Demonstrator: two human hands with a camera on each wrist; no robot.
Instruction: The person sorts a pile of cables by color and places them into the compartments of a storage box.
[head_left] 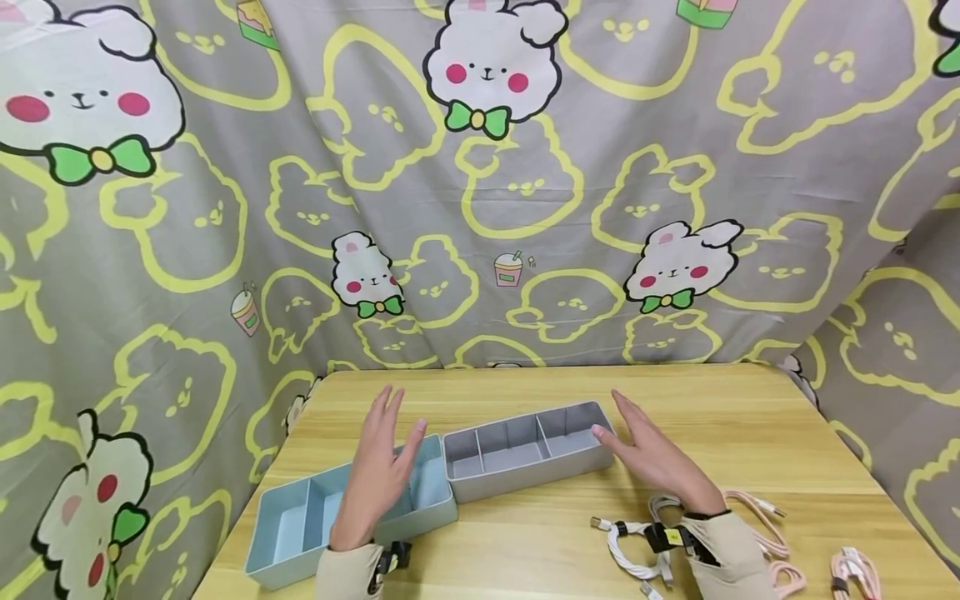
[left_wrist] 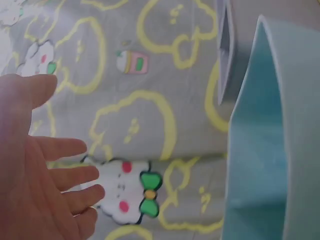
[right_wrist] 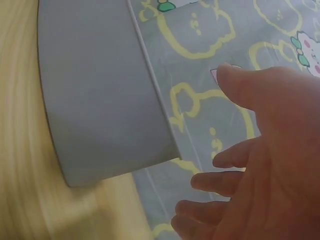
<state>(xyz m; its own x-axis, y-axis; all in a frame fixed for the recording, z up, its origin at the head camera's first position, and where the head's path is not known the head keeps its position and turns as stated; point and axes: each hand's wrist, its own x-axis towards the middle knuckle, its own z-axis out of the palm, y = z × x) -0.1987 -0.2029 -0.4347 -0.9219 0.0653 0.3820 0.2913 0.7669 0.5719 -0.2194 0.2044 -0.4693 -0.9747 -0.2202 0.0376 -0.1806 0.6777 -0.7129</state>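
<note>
My left hand [head_left: 378, 471] is held above the light blue divided storage box [head_left: 285, 533], fingers extended and nothing in its grasp. In the left wrist view that hand [left_wrist: 55, 180] stays apart from the blue box [left_wrist: 305, 125]. Past the right end of the grey divided storage box [head_left: 525, 479], my right hand [head_left: 656, 454] hovers with spread fingers, also holding nothing. The right wrist view has the right hand [right_wrist: 265, 170] beside the grey box's wall [right_wrist: 100, 95], with a gap between them. The two boxes stand end to end, and the compartments I can see hold nothing.
Under and beside the right forearm lie a coiled white cable [head_left: 618, 550] and pink cables [head_left: 772, 533]. A bundled pink cable [head_left: 862, 575] sits farther right on the wooden table [head_left: 525, 550]. A patterned grey curtain [head_left: 465, 192] hangs behind and at both sides.
</note>
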